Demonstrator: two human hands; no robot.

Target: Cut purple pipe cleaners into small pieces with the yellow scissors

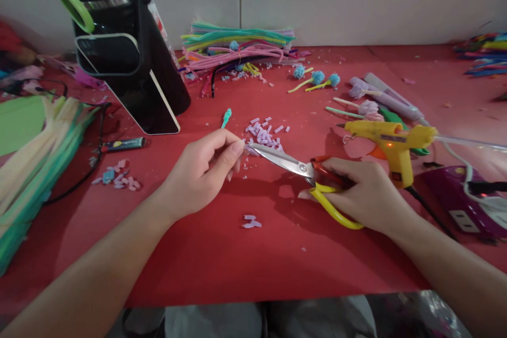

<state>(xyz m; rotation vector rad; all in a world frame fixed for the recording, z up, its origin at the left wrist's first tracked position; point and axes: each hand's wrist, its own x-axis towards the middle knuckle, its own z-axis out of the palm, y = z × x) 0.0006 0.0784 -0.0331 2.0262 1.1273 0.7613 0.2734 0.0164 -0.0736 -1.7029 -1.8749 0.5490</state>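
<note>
My left hand pinches a tiny lilac piece of pipe cleaner between thumb and forefinger; most of it is hidden by the fingertips. In my right hand are scissors with one red and one yellow handle loop. Their blades are nearly closed, and the tips come right up to the pinched piece. Just behind the tips lies a pile of short lilac pipe cleaner pieces. A few trimmed lilac pieces lie nearer the front edge. A teal twisted stem shows behind my left hand.
A yellow glue gun with a lit light rests at right, beside a purple power strip. A black bottle stands at left. Behind are pipe cleaner bundles and blue pompom-like stems. A small tube lies left.
</note>
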